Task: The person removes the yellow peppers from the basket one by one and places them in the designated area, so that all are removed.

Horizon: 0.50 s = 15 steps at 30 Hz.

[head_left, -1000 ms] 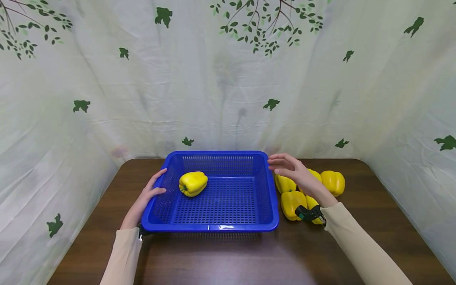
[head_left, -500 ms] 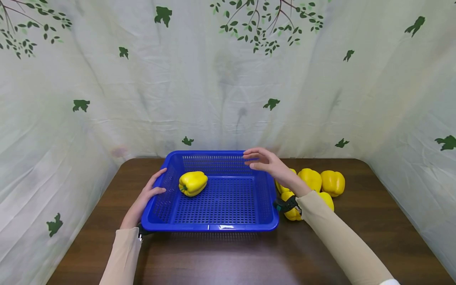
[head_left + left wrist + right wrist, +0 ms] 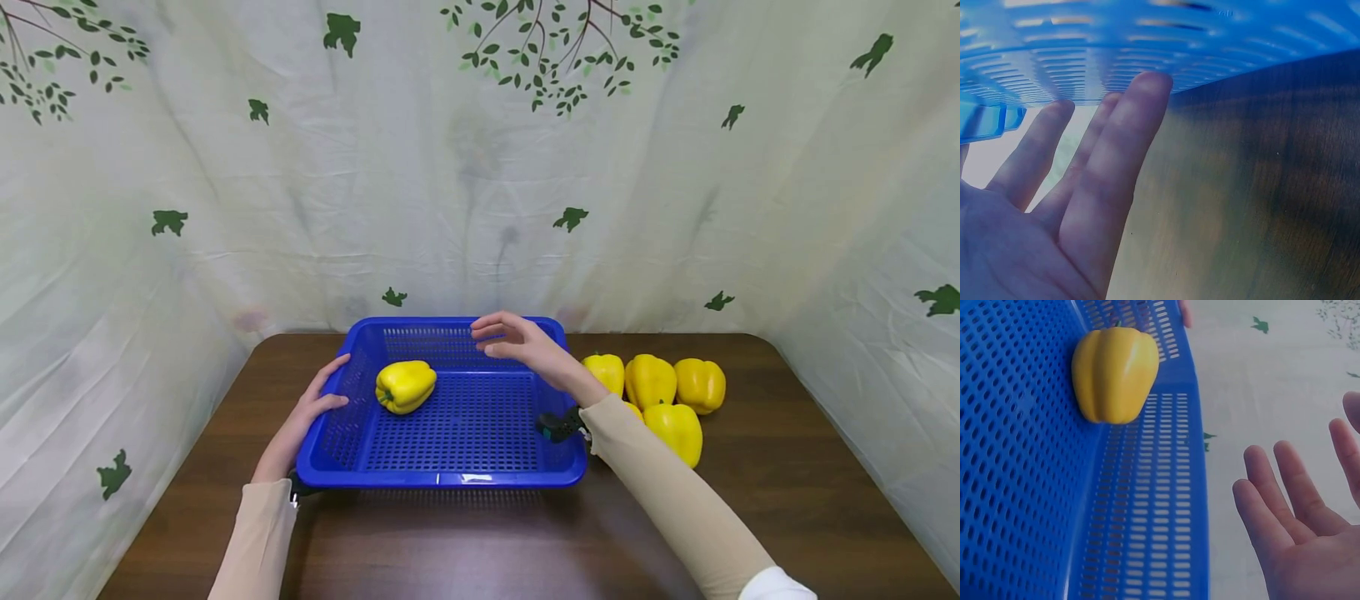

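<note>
A blue plastic basket (image 3: 442,478) with slotted sides sits on the table, and one yellow bell pepper (image 3: 406,387) lies inside it toward the left. My left hand (image 3: 303,421) holds the basket's left rim, with the thumb over the edge. In the left wrist view, several fingers (image 3: 1110,169) lie against the outside of the slotted wall. Above the right part of the basket is my right hand (image 3: 525,343), holding nothing, its fingers extended and slightly bent. The right wrist view shows that hand apart from the pepper (image 3: 1115,376).
Several more yellow bell peppers (image 3: 675,429) stand grouped on the wooden table (image 3: 780,467), just right of the basket; my right forearm partly covers them. A pale curtain (image 3: 465,167) with leaf prints hangs behind the table and along both sides.
My right hand has moved left from the basket's right rim to over its interior, uncovering more of the peppers on the right. The left hand, basket and pepper inside have stayed in place.
</note>
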Each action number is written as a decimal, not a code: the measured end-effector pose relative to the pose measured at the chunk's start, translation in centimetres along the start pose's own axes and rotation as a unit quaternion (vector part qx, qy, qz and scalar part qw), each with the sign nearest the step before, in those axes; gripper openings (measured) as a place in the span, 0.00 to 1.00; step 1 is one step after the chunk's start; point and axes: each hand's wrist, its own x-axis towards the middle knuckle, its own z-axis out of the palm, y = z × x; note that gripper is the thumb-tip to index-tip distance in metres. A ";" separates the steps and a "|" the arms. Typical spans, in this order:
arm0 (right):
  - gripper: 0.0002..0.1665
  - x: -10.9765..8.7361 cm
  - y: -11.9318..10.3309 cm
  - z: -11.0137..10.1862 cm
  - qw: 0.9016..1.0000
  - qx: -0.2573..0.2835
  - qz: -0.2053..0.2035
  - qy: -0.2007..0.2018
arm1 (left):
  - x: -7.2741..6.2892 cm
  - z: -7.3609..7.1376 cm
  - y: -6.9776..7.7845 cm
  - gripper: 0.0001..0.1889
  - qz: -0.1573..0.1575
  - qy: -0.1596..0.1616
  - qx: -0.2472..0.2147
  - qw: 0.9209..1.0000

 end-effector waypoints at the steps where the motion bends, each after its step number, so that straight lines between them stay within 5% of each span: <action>1: 0.22 0.2 0.1 0.2 1.000 0.000 -0.001 -0.001 | 0.0 0.0 0.0 0.34 -0.001 0.000 0.000 1.000; 15: 0.21 2.2 0.9 2.5 1.000 0.011 0.008 -0.012 | -0.1 0.1 0.3 0.35 -0.023 0.004 -0.014 1.000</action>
